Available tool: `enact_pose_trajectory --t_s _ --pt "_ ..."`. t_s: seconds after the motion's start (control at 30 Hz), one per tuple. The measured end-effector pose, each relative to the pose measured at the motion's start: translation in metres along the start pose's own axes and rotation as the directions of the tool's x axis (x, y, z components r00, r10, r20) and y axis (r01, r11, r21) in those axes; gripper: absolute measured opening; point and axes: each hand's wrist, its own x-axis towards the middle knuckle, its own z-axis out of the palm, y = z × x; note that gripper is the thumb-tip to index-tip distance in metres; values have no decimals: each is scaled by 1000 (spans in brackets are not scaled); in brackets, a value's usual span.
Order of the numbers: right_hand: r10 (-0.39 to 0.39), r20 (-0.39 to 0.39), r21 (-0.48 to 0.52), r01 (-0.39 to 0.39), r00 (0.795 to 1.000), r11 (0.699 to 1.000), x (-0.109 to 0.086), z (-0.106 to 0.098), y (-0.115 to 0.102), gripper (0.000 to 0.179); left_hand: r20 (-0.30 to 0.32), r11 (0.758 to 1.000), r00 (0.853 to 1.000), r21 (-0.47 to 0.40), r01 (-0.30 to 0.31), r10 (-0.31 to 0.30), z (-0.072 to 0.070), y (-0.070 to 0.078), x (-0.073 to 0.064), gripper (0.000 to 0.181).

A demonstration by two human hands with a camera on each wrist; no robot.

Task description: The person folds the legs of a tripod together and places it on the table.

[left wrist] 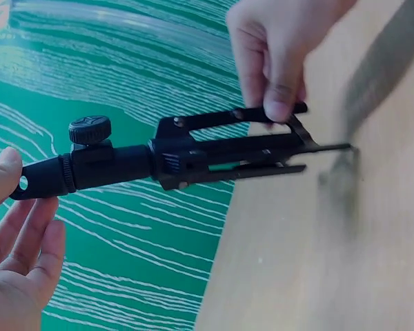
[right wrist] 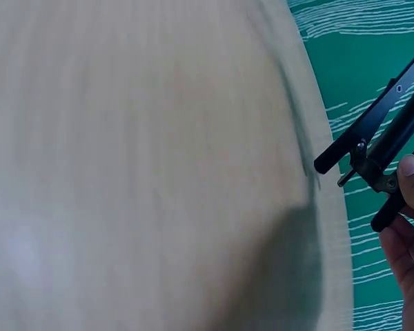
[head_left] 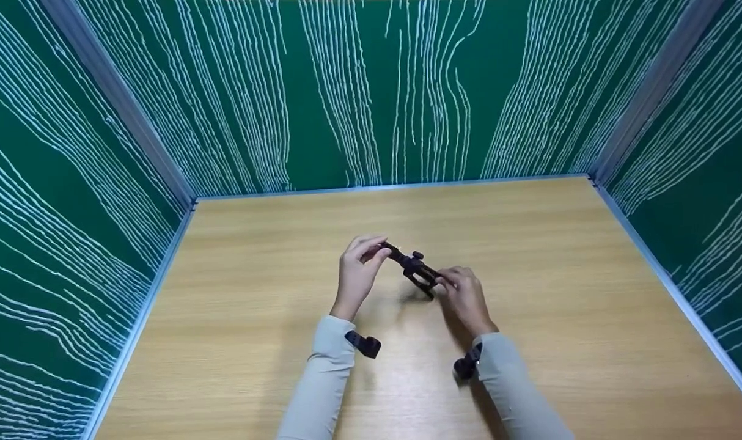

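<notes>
A small black tripod (head_left: 412,264) is held at a slant above the table between both hands. My left hand (head_left: 359,275) pinches its upper end, a flat tab with a hole, between thumb and fingers. Close to that end, a round ridged knob (left wrist: 90,129) sticks out from the tripod's neck. My right hand (head_left: 466,296) grips one of the legs near its tip. In the right wrist view another leg (right wrist: 369,127) is spread apart from the gripped one, with a hinged brace and the central rod between them.
The light wood table (head_left: 255,275) has a pale edging strip along its sides. Green panels (head_left: 310,140) with wavy white lines rise at the back, left and right, joined by grey corner posts (head_left: 126,104). A small black camera (head_left: 363,344) sits on each wrist.
</notes>
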Motion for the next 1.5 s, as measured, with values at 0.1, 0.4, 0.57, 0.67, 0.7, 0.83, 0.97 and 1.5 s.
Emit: enact_pose_trajectory --t_s 0.1,0.4,0.57,0.67,0.7,0.83,0.97,1.5 --pt "-47 4 -29 47 999 998 5 -6 2 13 -29 1000 999 -8 28 -28 -5 -2 -4 24" --pt "-157 54 -158 164 986 974 11 -11 9 8 -64 982 981 -62 180 -184 -14 -52 -12 27" --pt "-198 95 -227 215 976 950 11 -9 11 8 -87 977 973 -21 211 -212 -16 -89 -17 28" --pt "-221 103 -258 240 970 936 11 -7 10 9 -97 974 972 40 221 -216 -18 -98 -20 29" --pt "-228 106 -267 248 968 931 11 -6 10 9 -99 972 971 61 226 -219 -19 -99 -21 29" --pt "-252 112 -289 274 961 917 11 -4 8 9 -101 958 966 139 249 -236 -23 -104 -24 28" --pt "-268 113 -283 289 957 915 11 -1 7 9 -99 936 957 204 287 -273 -25 -109 -27 26" --pt "-356 73 -342 358 932 869 9 10 7 7 -45 896 949 319 308 -311 -30 -117 -34 15"
